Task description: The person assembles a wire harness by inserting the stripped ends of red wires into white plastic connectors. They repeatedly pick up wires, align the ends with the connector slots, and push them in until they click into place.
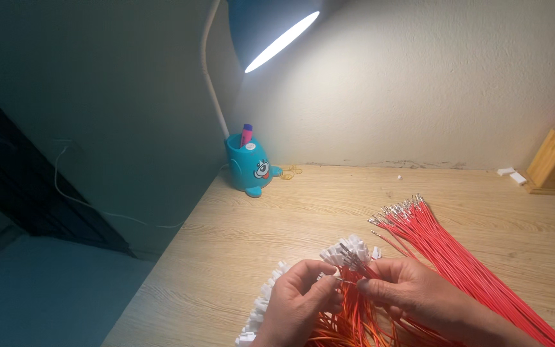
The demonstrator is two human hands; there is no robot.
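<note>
Red wire (353,281), tipped with a metal terminal, sits pinched between my right hand (401,290) fingertips. My left hand (300,297) is closed on a white connector (330,275) just beside that tip. Both meet above the wooden desk (239,244); the loose red wire bundle (457,257) fans right.

A blue desk lamp (271,29) above and behind the hands throws a bright white pool on the wall (419,83) and the wooden counter (329,199). Its shade glares, nearly blown out. Far left of the left hand (300,299) the room falls into deep shadow. The hands cast soft shadows toward the viewer; they look slightly soft, the picture grainy in the dark.
</note>
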